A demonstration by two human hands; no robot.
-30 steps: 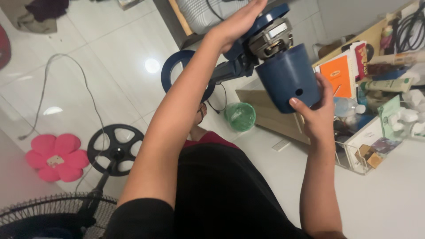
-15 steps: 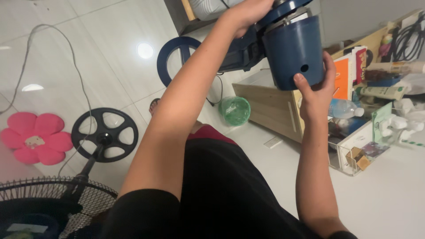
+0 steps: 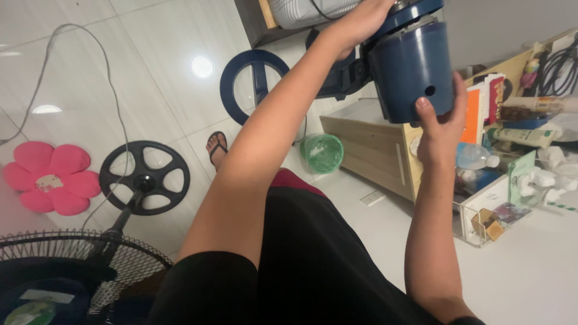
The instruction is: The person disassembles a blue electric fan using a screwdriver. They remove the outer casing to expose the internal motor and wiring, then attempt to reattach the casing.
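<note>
Floor (image 3: 150,66) of pale glossy tile fills the left half, with a black fan grille (image 3: 72,271) at the bottom corner and a black spoked base (image 3: 144,177) on its pole just above it. A pink flower cushion (image 3: 45,177) lies further left, a grey cord (image 3: 114,102) looping past it. Beyond the raised arms sits a blue ring base (image 3: 256,84), and near it a green bin (image 3: 322,152) beside a wooden box (image 3: 367,144).

A white table (image 3: 518,271) to the right carries a clear organiser (image 3: 481,216), a bottle (image 3: 475,156) and books (image 3: 475,114).

Held high over the table edge is the blue motor cover (image 3: 412,69) — a cup-shaped shell with a round hole in its side. The right hand (image 3: 439,129) cups it from below, thumb pressed just under the hole, fingers wrapped behind. The left hand (image 3: 364,21) lies closed over the top of the fan head (image 3: 409,12) — above and left of the cover, at the frame's upper edge.
</note>
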